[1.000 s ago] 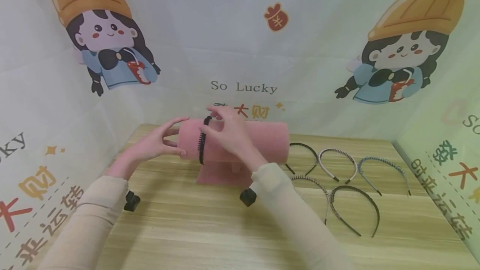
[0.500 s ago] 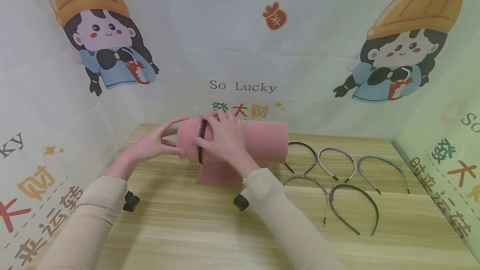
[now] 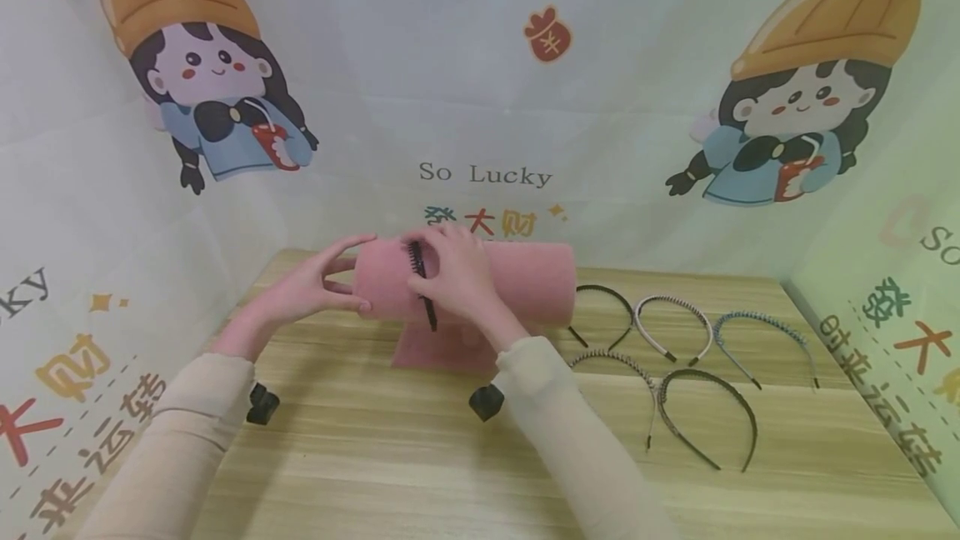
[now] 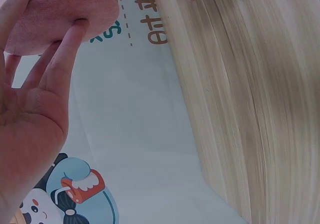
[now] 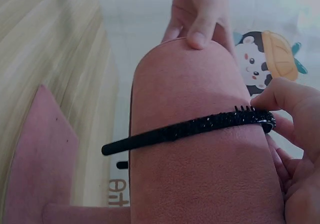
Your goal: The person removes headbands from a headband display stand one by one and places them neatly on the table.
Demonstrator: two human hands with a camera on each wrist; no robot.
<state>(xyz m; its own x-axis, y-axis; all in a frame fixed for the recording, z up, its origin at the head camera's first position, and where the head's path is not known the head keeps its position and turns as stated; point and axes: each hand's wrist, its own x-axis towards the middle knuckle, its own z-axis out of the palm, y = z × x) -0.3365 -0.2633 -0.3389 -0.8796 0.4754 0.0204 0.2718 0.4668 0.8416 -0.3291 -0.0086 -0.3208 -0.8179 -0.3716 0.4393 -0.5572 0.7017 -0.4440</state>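
A pink padded headband stand lies as a horizontal roll on its pink base. At its left end my left hand holds the roll, with the thumb in front and fingers over the top; the left wrist view shows this hand against the end face. Around the roll sits a black toothed headband, slanted, one tip projecting below in front. My right hand pinches the band near the top; in the right wrist view, thumb and fingers meet the sparkly black headband at its upper part.
Several headbands lie on the wooden table to the right: a black headband, a white headband, a blue headband, a beaded headband and a dark headband. A printed cloth encloses the table's back and sides.
My right hand came down from above the roll and took hold of the black headband. The band has shifted slightly right and now slants. My left hand stays put.
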